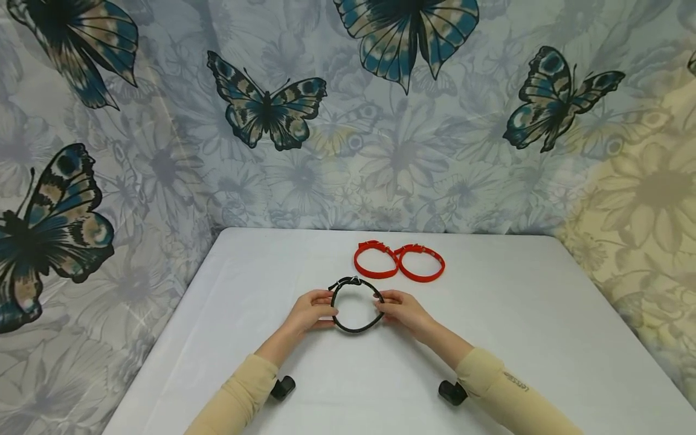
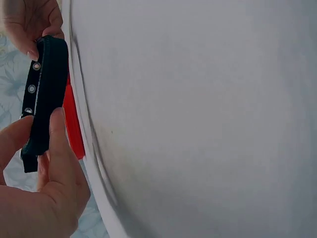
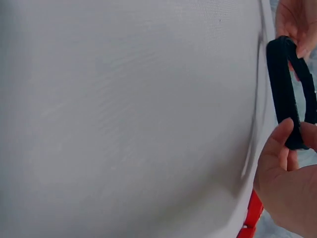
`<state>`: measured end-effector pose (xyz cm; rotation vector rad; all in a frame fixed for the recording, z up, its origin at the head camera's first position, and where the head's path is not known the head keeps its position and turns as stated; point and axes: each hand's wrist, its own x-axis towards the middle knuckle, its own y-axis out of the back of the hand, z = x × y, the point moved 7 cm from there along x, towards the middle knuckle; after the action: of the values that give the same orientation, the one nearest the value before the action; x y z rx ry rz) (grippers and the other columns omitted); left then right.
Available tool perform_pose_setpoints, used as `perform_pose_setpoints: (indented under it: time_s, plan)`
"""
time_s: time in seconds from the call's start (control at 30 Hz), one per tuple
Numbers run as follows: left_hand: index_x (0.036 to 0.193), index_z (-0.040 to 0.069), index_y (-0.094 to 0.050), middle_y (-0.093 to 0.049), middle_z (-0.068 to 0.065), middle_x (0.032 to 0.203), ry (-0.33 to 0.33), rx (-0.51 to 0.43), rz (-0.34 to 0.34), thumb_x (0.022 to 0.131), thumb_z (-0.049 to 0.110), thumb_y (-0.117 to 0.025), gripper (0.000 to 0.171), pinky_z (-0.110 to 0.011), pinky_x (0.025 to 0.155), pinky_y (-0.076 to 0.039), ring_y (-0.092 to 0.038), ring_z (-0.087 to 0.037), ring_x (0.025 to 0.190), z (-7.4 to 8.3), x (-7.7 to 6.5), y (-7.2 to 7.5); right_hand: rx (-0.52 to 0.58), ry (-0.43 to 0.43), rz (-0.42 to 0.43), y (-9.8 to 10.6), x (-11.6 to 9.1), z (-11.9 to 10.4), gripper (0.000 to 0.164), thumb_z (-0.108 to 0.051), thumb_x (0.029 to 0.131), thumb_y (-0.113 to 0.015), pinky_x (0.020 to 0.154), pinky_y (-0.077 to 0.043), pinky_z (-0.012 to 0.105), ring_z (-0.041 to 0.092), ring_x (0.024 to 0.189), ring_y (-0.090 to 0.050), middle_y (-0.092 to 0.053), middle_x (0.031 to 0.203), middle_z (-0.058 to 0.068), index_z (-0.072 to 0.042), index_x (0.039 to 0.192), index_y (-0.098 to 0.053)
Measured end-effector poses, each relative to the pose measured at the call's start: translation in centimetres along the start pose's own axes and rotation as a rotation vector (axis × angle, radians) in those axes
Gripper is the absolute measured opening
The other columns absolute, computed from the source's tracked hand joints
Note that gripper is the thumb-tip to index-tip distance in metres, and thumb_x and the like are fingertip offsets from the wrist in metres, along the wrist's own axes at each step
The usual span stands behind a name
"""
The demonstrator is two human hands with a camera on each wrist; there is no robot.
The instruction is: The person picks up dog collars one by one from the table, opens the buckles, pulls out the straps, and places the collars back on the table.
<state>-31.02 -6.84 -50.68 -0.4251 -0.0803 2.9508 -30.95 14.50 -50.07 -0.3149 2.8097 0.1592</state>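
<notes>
A black buckled collar (image 1: 354, 330), closed into a ring, is held upright between both hands above the white table. My left hand (image 1: 311, 311) pinches its left side between thumb and fingers, close to the buckle (image 1: 354, 281) at the top. On the opposite side my right hand (image 1: 405, 309) pinches the band. Metal eyelets (image 2: 32, 89) show along the black strap in the left wrist view. Just beyond the hands lie two red collars, a left one (image 1: 375, 275) and a right one (image 1: 422, 278), each buckled into a ring, side by side.
The white table (image 1: 516, 314) spreads out around the hands, its far edge against a butterfly-patterned cloth backdrop (image 1: 402, 163). A black wrist-worn device (image 1: 283, 388) sits by the left sleeve, another black device (image 1: 452, 393) by the right sleeve.
</notes>
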Motion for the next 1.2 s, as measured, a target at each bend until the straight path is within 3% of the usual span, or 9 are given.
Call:
perform_pose_setpoints:
  time_s: [0.2, 0.4, 0.53, 0.7, 0.77, 0.9, 1.07, 1.2]
  plan:
    - [0.119, -0.003, -0.053, -0.053, -0.015, 0.106, -0.075, 0.065, -0.069, 0.074, -0.008, -0.069, 0.048, -0.037, 0.070, -0.054, -0.056, -0.015, 0.083, 0.8, -0.8, -1.0, -0.081, 0.063, -0.073, 1.0, -1.2, 0.0, 0.039, -0.011, 0.087, -0.062, 0.075, -0.052, 0.029, 0.016, 0.088, -0.059, -0.059, 0.111, 0.020, 0.006, 0.120, -0.052]
    - [0.117, -0.007, -0.052, -0.054, -0.017, 0.103, -0.142, 0.122, -0.103, 0.074, -0.010, -0.068, 0.046, -0.036, 0.072, -0.054, -0.056, -0.020, 0.088, 3.2, -3.2, -2.2, -0.126, 0.101, -0.106, 1.6, -2.7, 0.0, 0.038, -0.010, 0.087, -0.062, 0.079, -0.052, 0.033, 0.020, 0.093, -0.059, -0.059, 0.111, 0.023, 0.008, 0.118, -0.052]
    - [0.116, -0.005, -0.054, -0.058, -0.015, 0.102, -0.262, 0.243, -0.100, 0.074, -0.005, -0.070, 0.045, -0.033, 0.072, -0.053, -0.059, -0.025, 0.091, 3.5, -3.2, -2.5, -0.145, 0.117, -0.106, 2.0, -3.4, -0.2, 0.037, -0.009, 0.086, -0.063, 0.080, -0.052, 0.033, 0.019, 0.092, -0.058, -0.059, 0.111, 0.024, 0.008, 0.117, -0.052]
    - [0.111, -0.003, -0.057, -0.062, -0.015, 0.099, -0.386, 0.362, -0.080, 0.073, -0.005, -0.071, 0.040, -0.047, 0.082, -0.047, -0.061, -0.031, 0.091, 4.8, -4.1, -3.1, -0.230, 0.148, -0.075, 2.5, -4.2, -0.6, 0.033, -0.010, 0.085, -0.065, 0.078, -0.051, 0.034, 0.019, 0.089, -0.054, -0.060, 0.102, 0.017, 0.003, 0.114, -0.056]
    - [0.110, 0.001, -0.059, -0.064, -0.013, 0.099, -0.409, 0.384, -0.072, 0.073, -0.005, -0.072, 0.040, -0.052, 0.086, -0.043, -0.061, -0.030, 0.092, 4.6, -4.1, -3.3, -0.295, 0.169, -0.047, 2.6, -4.5, -0.7, 0.032, -0.012, 0.083, -0.067, 0.077, -0.049, 0.034, 0.019, 0.090, -0.053, -0.061, 0.098, 0.011, -0.001, 0.111, -0.058]
    - [0.109, 0.010, -0.061, -0.066, -0.004, 0.098, -0.461, 0.476, -0.045, 0.074, -0.001, -0.074, 0.039, -0.049, 0.087, -0.043, -0.062, -0.021, 0.091, 3.7, -3.8, -3.3, -0.413, 0.230, 0.003, 2.8, -5.1, -0.9, 0.029, -0.017, 0.081, -0.070, 0.078, -0.042, 0.034, 0.017, 0.093, -0.054, -0.062, 0.094, 0.003, -0.008, 0.107, -0.061]
    - [0.108, 0.013, -0.062, -0.066, 0.000, 0.097, -0.521, 0.540, -0.026, 0.072, 0.000, -0.074, 0.039, -0.042, 0.086, -0.045, -0.063, -0.015, 0.089, 3.7, -4.3, -3.5, -0.475, 0.310, 0.013, 2.7, -5.8, -1.3, 0.026, -0.017, 0.081, -0.070, 0.078, -0.046, 0.034, 0.018, 0.095, -0.057, -0.064, 0.097, 0.006, -0.013, 0.106, -0.062]
    - [0.107, 0.012, -0.062, -0.066, 0.000, 0.096, -0.542, 0.539, -0.012, 0.072, -0.001, -0.074, 0.039, -0.042, 0.086, -0.045, -0.063, -0.015, 0.088, 3.9, -4.5, -3.6, -0.492, 0.349, 0.016, 2.6, -6.2, -2.1, 0.028, -0.013, 0.082, -0.069, 0.075, -0.049, 0.029, 0.018, 0.095, -0.058, -0.063, 0.099, 0.008, -0.014, 0.108, -0.060]
